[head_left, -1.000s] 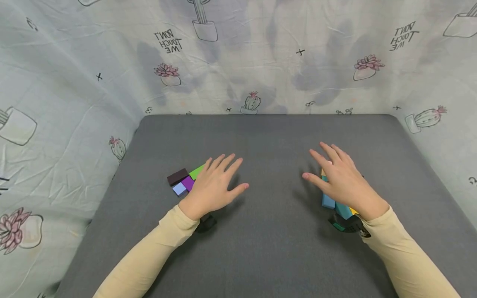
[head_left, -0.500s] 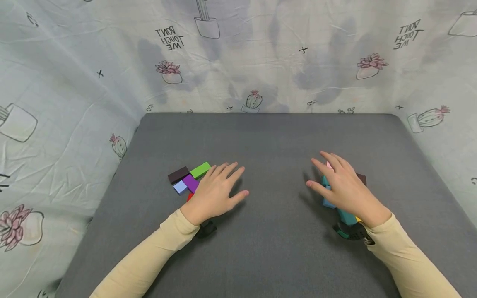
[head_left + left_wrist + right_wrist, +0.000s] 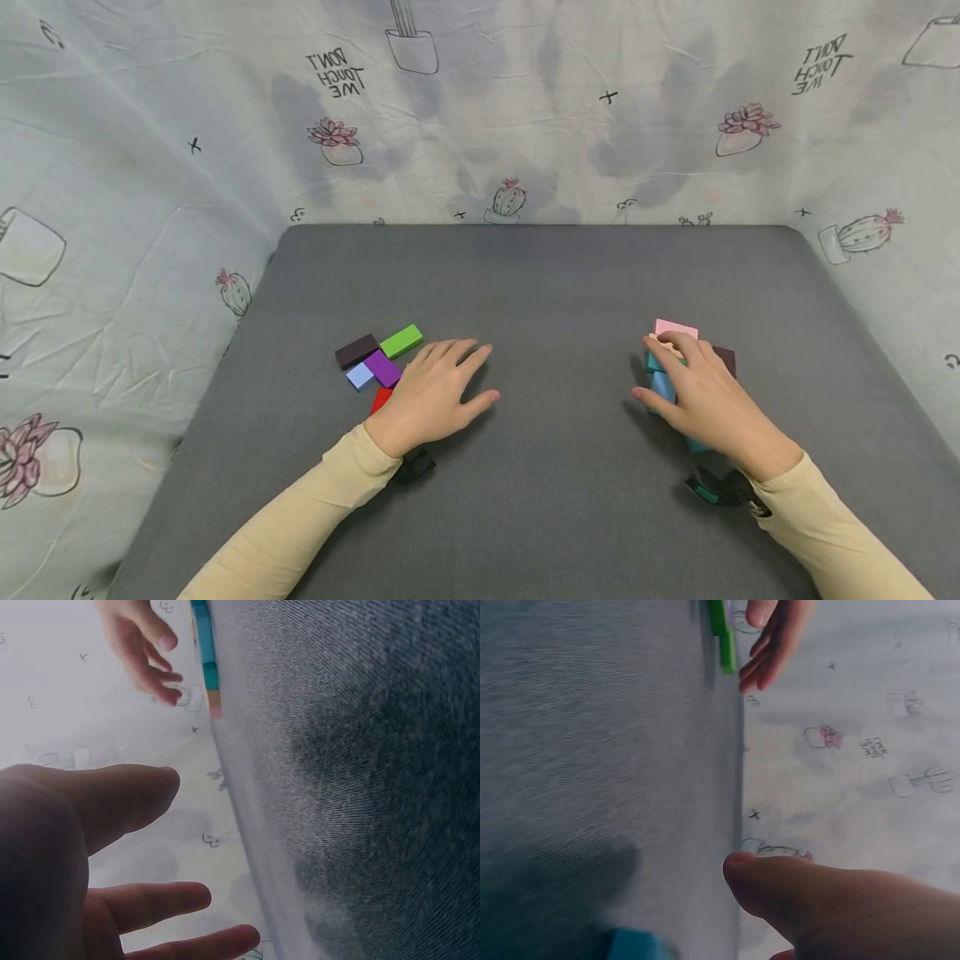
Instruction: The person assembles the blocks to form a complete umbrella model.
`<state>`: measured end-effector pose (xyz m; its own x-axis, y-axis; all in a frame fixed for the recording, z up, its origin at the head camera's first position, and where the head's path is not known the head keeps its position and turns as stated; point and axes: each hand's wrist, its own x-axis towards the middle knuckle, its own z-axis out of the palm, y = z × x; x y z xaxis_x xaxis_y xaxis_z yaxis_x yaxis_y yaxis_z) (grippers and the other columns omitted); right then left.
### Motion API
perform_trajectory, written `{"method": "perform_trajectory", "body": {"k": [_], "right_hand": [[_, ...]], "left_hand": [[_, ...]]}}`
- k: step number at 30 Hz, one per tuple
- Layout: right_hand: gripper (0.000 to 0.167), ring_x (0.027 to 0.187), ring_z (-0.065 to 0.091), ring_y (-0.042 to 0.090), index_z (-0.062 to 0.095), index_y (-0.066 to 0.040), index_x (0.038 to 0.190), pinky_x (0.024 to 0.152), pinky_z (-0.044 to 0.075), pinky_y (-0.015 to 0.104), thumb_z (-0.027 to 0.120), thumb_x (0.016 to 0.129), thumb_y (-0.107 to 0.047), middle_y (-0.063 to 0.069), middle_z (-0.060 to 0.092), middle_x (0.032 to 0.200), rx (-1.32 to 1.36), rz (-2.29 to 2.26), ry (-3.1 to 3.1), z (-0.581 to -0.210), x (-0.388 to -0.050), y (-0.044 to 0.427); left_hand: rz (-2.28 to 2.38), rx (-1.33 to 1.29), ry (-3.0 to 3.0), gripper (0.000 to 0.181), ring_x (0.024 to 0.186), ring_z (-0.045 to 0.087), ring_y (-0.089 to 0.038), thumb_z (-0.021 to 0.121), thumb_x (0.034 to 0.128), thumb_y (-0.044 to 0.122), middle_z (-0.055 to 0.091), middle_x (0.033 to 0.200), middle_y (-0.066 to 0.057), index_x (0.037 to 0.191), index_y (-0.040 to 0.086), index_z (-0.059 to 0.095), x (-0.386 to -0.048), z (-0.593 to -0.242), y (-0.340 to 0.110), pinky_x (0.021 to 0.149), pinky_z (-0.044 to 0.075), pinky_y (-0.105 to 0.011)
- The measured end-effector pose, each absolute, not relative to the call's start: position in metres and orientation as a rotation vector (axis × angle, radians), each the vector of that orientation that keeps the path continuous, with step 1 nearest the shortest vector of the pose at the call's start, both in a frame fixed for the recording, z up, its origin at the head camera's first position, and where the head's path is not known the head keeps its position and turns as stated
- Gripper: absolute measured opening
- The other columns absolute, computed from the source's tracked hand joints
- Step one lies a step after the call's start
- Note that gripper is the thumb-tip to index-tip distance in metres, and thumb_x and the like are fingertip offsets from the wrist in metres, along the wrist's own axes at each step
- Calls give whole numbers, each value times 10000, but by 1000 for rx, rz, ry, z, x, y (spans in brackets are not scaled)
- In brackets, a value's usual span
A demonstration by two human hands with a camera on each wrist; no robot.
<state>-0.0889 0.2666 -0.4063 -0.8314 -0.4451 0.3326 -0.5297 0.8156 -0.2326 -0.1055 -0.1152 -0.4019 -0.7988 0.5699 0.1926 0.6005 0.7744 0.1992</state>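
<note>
My left hand (image 3: 432,392) hovers above the table beside the left group of blocks, fingers spread and holding nothing. Near it lie a green block (image 3: 402,342), a dark brown block (image 3: 357,352), a purple block (image 3: 383,367), a light blue block (image 3: 360,377) and a red block (image 3: 380,400), partly hidden by the hand. My right hand (image 3: 707,402) is over the right group, its fingers loosely bent and nothing visibly gripped. Around it show a pink block (image 3: 677,328), a blue block (image 3: 662,387), a teal block (image 3: 697,446) and a brown block (image 3: 725,360); the hand covers others.
The grey table (image 3: 525,500) has a printed curtain (image 3: 450,125) along its back and sides. A dark strap device (image 3: 720,492) sits under the right wrist, and another (image 3: 415,466) under the left.
My right hand has come down and a little toward me over its blocks, uncovering the pink one. My left hand has shifted slightly toward me, showing the green and red blocks more.
</note>
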Motion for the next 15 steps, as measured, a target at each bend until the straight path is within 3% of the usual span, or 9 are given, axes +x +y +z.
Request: {"method": "perform_trajectory", "body": {"k": [2,8,13,15], "right_hand": [[759,1002,524,421,564,43,1420,807,440,524,893,795,-235,250,548,1279,735,442,-2749,-410,-85,271],[745,963,515,404,598,40,1371,754,428,504,910,771,-273,245,532,1227,725,412,-2733,-420,-76,279],[678,881,499,365,629,25,1335,671,415,446,848,855,-401,226,526,1208,740,401,-2698,-426,-71,283],[686,882,498,365,634,39,1340,693,415,452,834,870,-419,226,526,1196,746,400,-2698,-428,-70,284]], "left_hand": [[-382,-946,-2839,607,1289,603,-351,702,976,456,633,1402,-167,1443,80,610,-105,-403,-115,1120,443,-535],[-376,-948,-2841,609,1271,610,-360,702,974,461,643,1379,-163,1440,79,613,-104,-405,-114,1082,470,-548],[-376,-942,-2846,601,1261,620,-354,706,973,453,648,1377,-151,1441,86,616,-105,-408,-114,1061,489,-542],[-371,-941,-2855,598,1264,620,-351,702,976,452,647,1383,-146,1446,93,613,-106,-409,-113,1059,493,-538]]}}
